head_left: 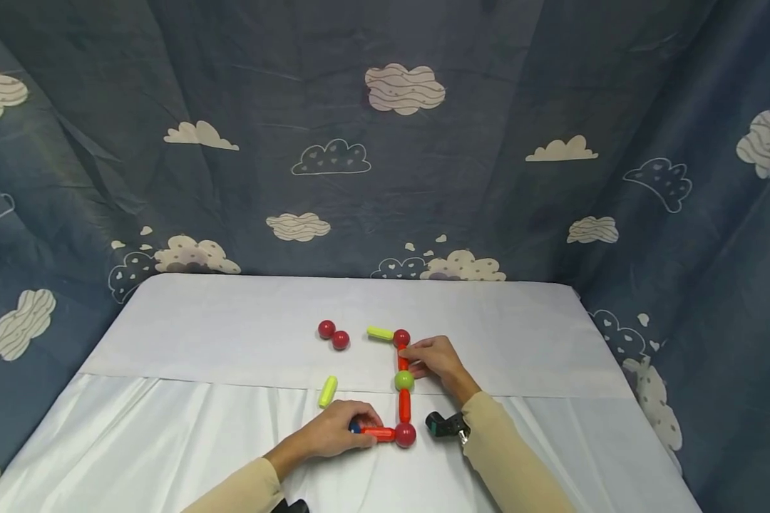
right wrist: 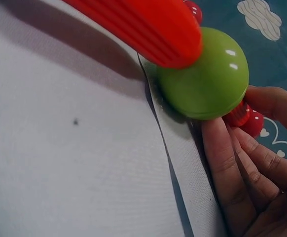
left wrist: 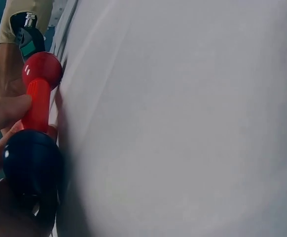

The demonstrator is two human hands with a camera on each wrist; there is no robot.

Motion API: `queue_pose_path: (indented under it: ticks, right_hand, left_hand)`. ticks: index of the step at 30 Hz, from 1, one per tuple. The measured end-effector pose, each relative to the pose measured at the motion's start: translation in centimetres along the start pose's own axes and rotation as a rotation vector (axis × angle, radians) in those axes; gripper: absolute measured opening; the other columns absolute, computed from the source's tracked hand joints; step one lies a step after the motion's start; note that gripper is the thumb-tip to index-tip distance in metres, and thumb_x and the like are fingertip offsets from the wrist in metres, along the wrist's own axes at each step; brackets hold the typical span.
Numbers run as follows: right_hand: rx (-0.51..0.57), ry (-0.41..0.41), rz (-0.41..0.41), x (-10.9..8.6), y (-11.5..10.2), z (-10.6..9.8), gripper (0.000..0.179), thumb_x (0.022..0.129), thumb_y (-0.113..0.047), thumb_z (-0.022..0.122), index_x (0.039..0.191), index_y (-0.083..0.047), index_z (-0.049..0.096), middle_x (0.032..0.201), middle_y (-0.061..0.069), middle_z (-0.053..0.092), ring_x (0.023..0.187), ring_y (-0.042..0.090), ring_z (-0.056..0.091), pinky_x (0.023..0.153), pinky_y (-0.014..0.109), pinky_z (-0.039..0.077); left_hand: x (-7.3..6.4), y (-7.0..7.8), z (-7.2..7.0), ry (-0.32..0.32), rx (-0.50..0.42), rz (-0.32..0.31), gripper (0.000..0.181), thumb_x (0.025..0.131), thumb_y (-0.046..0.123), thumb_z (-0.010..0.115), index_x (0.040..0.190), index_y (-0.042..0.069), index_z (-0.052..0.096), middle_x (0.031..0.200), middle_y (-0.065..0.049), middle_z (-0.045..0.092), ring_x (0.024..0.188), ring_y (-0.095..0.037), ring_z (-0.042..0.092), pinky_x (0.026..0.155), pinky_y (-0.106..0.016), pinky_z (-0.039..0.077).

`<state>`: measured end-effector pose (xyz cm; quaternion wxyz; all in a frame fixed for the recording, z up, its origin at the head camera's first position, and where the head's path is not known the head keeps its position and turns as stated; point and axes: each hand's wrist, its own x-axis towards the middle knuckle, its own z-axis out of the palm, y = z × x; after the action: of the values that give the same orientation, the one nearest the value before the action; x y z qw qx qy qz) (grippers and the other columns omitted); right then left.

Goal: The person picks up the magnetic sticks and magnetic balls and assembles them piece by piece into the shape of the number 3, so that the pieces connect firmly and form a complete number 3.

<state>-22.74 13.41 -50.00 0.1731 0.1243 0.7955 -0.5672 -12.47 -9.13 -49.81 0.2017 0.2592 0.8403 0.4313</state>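
A joined chain of toy rods and balls lies on the white cloth. My left hand (head_left: pixel 339 429) grips its lower left end, thumb and fingers about a red rod (left wrist: pixel 37 106) and partly over a dark blue ball (left wrist: pixel 32 160). That rod meets a red ball (head_left: pixel 405 434), from which another red rod (head_left: pixel 404 406) runs up to a green ball (head_left: pixel 404 380). Beyond the green ball, my right hand (head_left: pixel 438 362) pinches the upper red rod (head_left: pixel 402 360). A red ball (head_left: pixel 401 338) at the far end joins a yellow rod (head_left: pixel 380 333) pointing left.
Two loose red balls (head_left: pixel 340 340) lie side by side left of the chain. A single yellow rod (head_left: pixel 328 392) rests just beyond my left hand. The white-covered table (head_left: pixel 231 320) ends at a dark curtain (head_left: pixel 334 85) with cloud prints.
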Motion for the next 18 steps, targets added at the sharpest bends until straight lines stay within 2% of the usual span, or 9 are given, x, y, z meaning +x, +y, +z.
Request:
queue_pose_path:
  ticks: [6,10,13,15,18]
  right_hand:
    - [0.011,-0.017,-0.013,-0.1,-0.1,-0.2,0.029,0.082,-0.016,0.075,0.102,0.005,0.069,0.079,0.01,0.069,0.056,0.015,0.064,0.054,0.028,0.054]
    - [0.007,-0.015,0.002,-0.2,-0.2,-0.3,0.031,0.082,-0.017,0.076,0.103,0.004,0.069,0.08,0.01,0.069,0.056,0.016,0.064,0.055,0.028,0.054]
    - [-0.003,-0.011,0.019,-0.2,-0.2,-0.3,0.032,0.082,-0.018,0.076,0.105,0.003,0.069,0.081,0.01,0.069,0.057,0.017,0.064,0.055,0.028,0.054]
    - [-0.002,-0.012,0.025,-0.2,-0.2,-0.3,0.032,0.082,-0.018,0.076,0.105,0.003,0.068,0.081,0.01,0.069,0.057,0.017,0.064,0.055,0.028,0.054]
    - [0.018,-0.022,0.018,-0.3,-0.2,-0.2,0.031,0.081,-0.016,0.076,0.104,0.004,0.068,0.081,0.01,0.069,0.056,0.017,0.064,0.055,0.029,0.054]
  left_hand:
    - [0.0,1.0,-0.9,0.047,0.044,0.036,0.011,0.087,0.019,0.07,0.098,0.019,0.067,0.092,0.014,0.062,0.087,-0.005,0.054,0.082,-0.026,0.044]
    - [0.3,1.9,-2.5,0.068,0.129,0.06,0.011,0.087,0.018,0.069,0.098,0.019,0.067,0.096,0.011,0.064,0.091,-0.009,0.055,0.085,-0.031,0.044]
    - [0.7,2.2,-3.9,0.1,0.164,0.041,0.013,0.087,0.017,0.07,0.1,0.018,0.067,0.098,0.007,0.065,0.093,-0.014,0.056,0.085,-0.037,0.043]
    - [1.0,2.1,-4.8,0.147,0.173,0.012,0.014,0.086,0.015,0.07,0.1,0.017,0.067,0.1,0.005,0.065,0.095,-0.017,0.056,0.085,-0.04,0.044]
    - [1.5,1.9,-6.2,0.251,0.193,-0.027,0.017,0.085,0.01,0.072,0.1,0.015,0.067,0.101,0.0,0.064,0.097,-0.022,0.056,0.088,-0.044,0.044]
